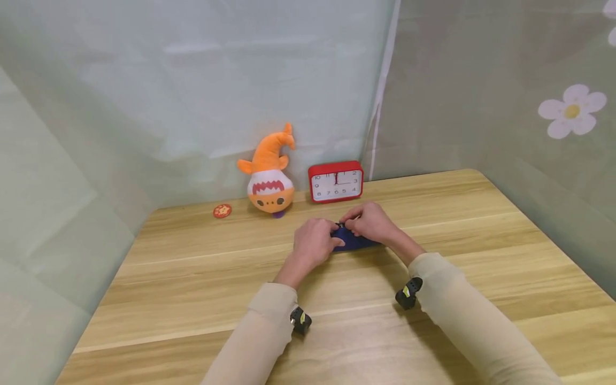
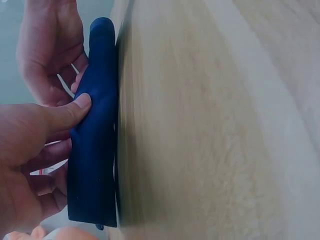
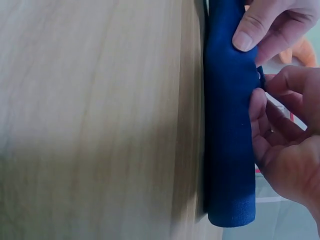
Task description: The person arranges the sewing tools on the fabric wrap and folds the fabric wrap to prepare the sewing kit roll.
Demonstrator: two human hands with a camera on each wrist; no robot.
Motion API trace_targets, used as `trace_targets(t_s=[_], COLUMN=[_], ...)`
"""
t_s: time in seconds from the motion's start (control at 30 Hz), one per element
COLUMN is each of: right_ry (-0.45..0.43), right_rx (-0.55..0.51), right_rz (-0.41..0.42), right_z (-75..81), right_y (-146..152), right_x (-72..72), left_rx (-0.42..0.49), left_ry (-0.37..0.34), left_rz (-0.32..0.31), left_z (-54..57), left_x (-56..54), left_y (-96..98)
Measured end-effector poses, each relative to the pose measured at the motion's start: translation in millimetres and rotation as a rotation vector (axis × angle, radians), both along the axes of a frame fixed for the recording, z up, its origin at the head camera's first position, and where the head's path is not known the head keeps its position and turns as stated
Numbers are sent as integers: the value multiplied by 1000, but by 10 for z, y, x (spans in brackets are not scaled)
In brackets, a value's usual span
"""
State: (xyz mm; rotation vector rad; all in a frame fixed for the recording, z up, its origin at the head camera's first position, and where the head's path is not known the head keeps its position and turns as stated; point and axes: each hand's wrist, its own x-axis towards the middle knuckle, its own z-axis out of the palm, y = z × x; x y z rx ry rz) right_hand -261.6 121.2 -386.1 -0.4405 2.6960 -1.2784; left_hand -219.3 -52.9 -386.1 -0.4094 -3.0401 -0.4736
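Note:
A long dark blue pouch (image 1: 357,240) stands on the wooden table, with a small shiny fitting on its top edge. My left hand (image 1: 313,240) grips its left part, the thumb pressed on the near side, as the left wrist view shows on the pouch (image 2: 95,145). Close beside it, my right hand (image 1: 371,222) pinches at the top edge, at what looks like a zipper pull (image 3: 261,78). The far side of the pouch (image 3: 230,125) is hidden in the right wrist view, and its inside does not show.
A red alarm clock (image 1: 336,183) stands behind the hands. Left of it sits an orange and white plush toy (image 1: 270,176), with a round red-orange disc (image 1: 222,210) farther left. Cloth walls (image 1: 231,96) border the wooden table (image 1: 202,289).

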Motion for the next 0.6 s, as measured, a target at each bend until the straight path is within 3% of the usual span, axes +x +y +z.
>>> trace_targets(t_s=[0.4,0.6], right_ry=[72,98], right_rx=[67,65], right_rz=[69,85], right_z=[-2,-14], right_y=[3,-8], right_x=[-37,-48], left_rx=[-39,-33], left_ry=[4,-7], left_rz=[-35,-21], left_z=[10,9], left_x=[2,1], left_y=[-22,-23])
